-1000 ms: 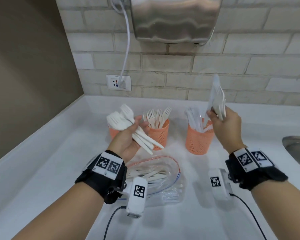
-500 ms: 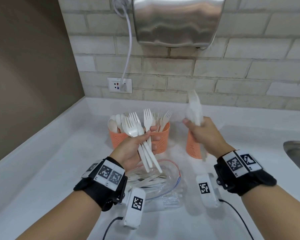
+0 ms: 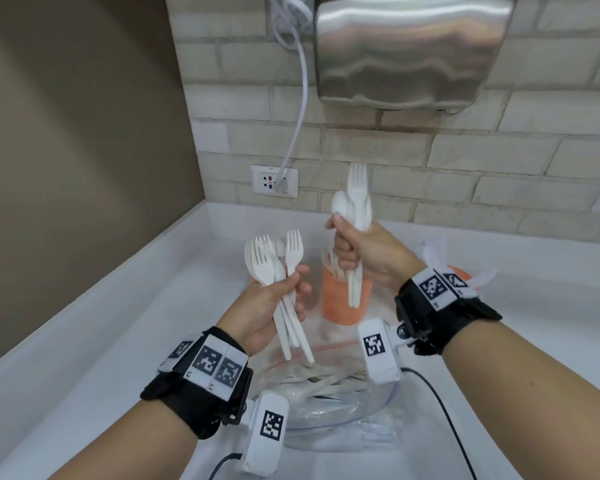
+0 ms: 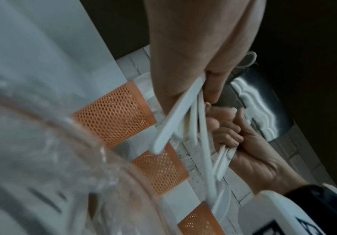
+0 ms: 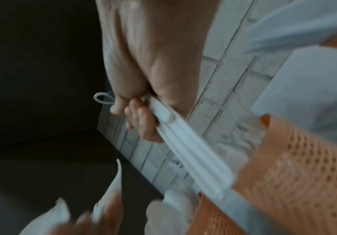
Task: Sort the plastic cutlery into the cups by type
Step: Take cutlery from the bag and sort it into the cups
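Note:
My left hand grips a bunch of white plastic forks by the handles, tines up, above an open clear zip bag holding more cutlery. My right hand is fisted round another upright bunch, showing a fork and a spoon, in front of the middle orange mesh cup, which holds forks. A second orange cup peeks out behind my right wrist. The left cup is almost hidden behind the forks. In the left wrist view the handles cross three cups in a row.
The white counter ends at a brick wall with a socket and a steel hand dryer above. A brown side wall closes the left. Cables trail from the wrist cameras over the counter near me.
My right hand has carried its bunch leftward from the right cup to in front of the middle cup. The left hand's forks have swung from slanted to nearly upright.

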Demonstrator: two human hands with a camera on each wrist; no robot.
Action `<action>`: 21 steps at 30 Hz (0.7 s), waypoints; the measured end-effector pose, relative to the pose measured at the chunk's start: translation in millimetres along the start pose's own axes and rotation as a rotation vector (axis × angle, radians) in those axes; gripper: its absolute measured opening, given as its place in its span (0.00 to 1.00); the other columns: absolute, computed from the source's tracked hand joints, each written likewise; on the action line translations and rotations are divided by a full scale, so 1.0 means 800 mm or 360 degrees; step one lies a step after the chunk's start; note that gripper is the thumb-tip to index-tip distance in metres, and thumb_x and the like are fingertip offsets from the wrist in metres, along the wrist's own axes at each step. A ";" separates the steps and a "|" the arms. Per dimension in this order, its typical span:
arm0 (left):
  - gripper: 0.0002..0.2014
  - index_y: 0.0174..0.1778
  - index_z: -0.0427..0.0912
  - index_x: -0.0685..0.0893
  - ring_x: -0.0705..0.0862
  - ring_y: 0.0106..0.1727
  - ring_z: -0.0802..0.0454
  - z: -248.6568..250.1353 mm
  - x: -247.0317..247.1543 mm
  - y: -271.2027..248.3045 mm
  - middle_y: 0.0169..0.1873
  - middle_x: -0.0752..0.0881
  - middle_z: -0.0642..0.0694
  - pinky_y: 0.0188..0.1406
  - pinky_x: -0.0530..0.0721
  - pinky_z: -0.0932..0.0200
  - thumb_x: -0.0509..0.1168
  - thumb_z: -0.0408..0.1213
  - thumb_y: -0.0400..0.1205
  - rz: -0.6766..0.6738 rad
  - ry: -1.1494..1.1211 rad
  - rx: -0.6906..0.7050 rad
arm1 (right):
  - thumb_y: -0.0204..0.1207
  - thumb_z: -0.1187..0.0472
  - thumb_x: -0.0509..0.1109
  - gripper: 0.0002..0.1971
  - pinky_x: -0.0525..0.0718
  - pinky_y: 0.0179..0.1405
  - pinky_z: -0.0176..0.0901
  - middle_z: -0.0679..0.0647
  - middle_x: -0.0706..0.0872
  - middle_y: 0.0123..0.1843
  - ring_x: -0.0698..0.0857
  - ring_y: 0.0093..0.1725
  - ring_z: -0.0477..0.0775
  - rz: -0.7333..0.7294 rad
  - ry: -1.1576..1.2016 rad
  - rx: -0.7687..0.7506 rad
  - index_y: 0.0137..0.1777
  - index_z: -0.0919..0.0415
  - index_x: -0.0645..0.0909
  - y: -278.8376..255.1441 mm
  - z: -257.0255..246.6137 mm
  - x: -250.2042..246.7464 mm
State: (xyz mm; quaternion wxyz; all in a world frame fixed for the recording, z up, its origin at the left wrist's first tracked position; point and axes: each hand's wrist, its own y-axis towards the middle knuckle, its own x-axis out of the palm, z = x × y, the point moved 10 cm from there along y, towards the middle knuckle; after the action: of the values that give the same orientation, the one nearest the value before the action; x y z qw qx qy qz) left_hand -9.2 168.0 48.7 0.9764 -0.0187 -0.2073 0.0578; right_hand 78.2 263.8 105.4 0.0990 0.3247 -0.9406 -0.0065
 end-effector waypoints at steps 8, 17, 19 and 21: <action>0.17 0.43 0.30 0.84 0.80 0.20 0.48 0.020 -0.033 0.015 0.20 0.79 0.40 0.31 0.83 0.54 0.70 0.44 0.74 0.0192 0.0050 0.0115 | 0.82 0.55 0.62 0.14 0.79 0.25 0.34 0.50 0.83 0.30 0.78 0.25 0.44 -0.0664 -0.0370 0.0269 0.44 0.61 0.86 -0.021 0.080 0.087; 0.20 0.69 0.33 0.76 0.84 0.52 0.45 0.028 -0.033 0.024 0.55 0.83 0.37 0.49 0.89 0.54 0.59 0.41 0.84 0.0199 -0.0186 0.0127 | 0.81 0.47 0.60 0.19 0.85 0.29 0.38 0.57 0.83 0.28 0.84 0.24 0.51 0.0094 -0.0868 -0.0210 0.38 0.60 0.81 0.008 -0.024 0.008; 0.18 0.67 0.32 0.75 0.83 0.62 0.41 0.034 -0.031 0.028 0.60 0.83 0.36 0.65 0.80 0.46 0.56 0.40 0.85 0.0196 -0.0224 0.0153 | 0.81 0.46 0.61 0.21 0.86 0.40 0.45 0.58 0.84 0.30 0.84 0.29 0.54 0.0115 -0.0813 -0.0126 0.33 0.61 0.79 0.016 -0.018 0.005; 0.15 0.59 0.34 0.76 0.81 0.63 0.39 0.041 -0.031 0.027 0.59 0.82 0.35 0.66 0.77 0.44 0.54 0.41 0.86 0.0165 -0.0290 0.0179 | 0.81 0.48 0.62 0.21 0.86 0.46 0.51 0.56 0.83 0.27 0.85 0.31 0.56 0.0161 -0.0526 -0.0042 0.31 0.61 0.76 0.023 -0.006 -0.002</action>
State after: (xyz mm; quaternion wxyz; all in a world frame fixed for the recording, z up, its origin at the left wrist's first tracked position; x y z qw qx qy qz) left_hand -47.2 186.7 67.4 0.9487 0.0308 -0.2903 0.1214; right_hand 69.7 279.5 111.5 -0.0526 0.2703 -0.9590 -0.0671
